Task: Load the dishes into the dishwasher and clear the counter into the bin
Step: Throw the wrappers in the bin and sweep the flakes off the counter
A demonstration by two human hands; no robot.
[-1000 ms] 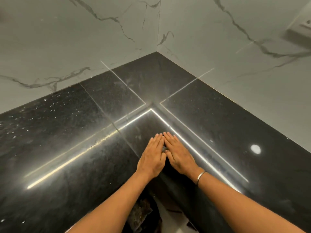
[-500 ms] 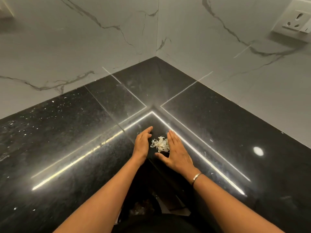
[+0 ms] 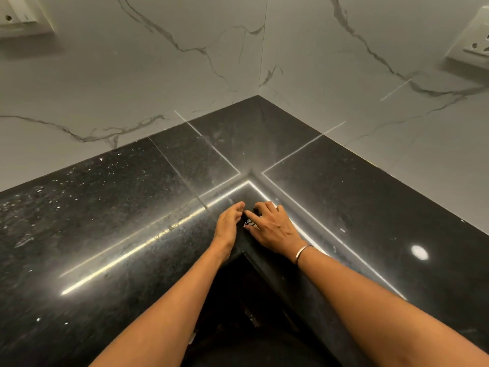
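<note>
1. No word, brand, number or sign can be read anywhere in my view.
2. Any print on the left wall socket (image 3: pixel 21 18) and the right wall socket (image 3: pixel 473 46) is too small to tell.
3. The black worktop (image 3: pixel 119 234) in front of me shows only light streaks and pale specks, nothing legible.

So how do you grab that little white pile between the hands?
Take the white scraps as one bunch, scooping in from both sides. They look like loose thin bits flat on the counter, so a top pinch would likely drop some. The left hand walls one side; the right hand curls over them.
</note>
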